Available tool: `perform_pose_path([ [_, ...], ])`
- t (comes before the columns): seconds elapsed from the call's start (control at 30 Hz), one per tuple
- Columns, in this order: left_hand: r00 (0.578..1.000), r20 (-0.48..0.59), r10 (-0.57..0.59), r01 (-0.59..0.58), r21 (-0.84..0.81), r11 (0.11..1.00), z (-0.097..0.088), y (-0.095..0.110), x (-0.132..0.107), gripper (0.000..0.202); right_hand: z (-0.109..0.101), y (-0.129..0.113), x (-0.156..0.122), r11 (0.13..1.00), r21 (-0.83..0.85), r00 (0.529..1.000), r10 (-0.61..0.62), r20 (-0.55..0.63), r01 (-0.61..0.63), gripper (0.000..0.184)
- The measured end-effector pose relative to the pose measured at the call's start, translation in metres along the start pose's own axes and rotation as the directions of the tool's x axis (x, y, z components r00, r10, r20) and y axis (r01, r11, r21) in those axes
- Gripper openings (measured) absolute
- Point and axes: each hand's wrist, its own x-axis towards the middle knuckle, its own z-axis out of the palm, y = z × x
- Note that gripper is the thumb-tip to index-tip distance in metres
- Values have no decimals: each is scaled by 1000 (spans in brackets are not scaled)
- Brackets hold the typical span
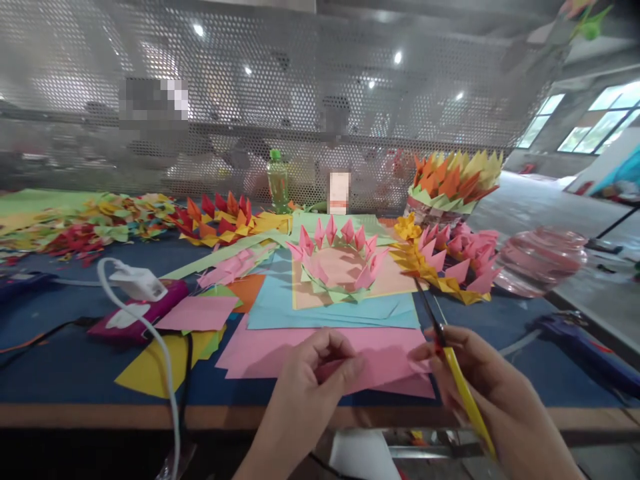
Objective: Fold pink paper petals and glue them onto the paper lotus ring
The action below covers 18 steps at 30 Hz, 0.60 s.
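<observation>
My left hand (320,367) pinches the left end of a piece of pink paper (383,365), thumb against curled fingers, just above the table's front edge. The fingertips of my right hand (475,383) touch that paper's right end. Also in my right hand is a pair of yellow-handled scissors (463,387), dark blades pointing up and away; the grip is partly hidden. Pink sheets (255,353) lie below my hands. Beyond them, a ring of folded pink and green paper petals (340,287) rests on orange and blue sheets (280,310).
At the right are pink and yellow petals (460,267), a clear bowl (543,260) and a blue glue gun (585,347). A purple power strip (165,310) with a white charger (137,280) sits left. Behind stand a green-capped bottle (277,180) and a perforated metal screen (300,80).
</observation>
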Motion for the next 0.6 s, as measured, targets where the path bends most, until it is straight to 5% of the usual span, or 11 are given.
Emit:
perform_pose_path([
  [0.1, 999, -7, -40, 39, -81, 996, 6, -2, -10, 25, 17, -7, -21, 940, 329, 996, 85, 23, -88, 47],
  [0.2, 995, 10, -98, 99, -130, 987, 14, -1, -24, 29, 22, -10, -30, 899, 426, 993, 114, -3, -102, 46],
  [0.6, 972, 212, -102, 118, -60, 991, 28, -5, -43, 34, 19, 4, -65, 933, 312, 975, 128, 184, -182, 42],
])
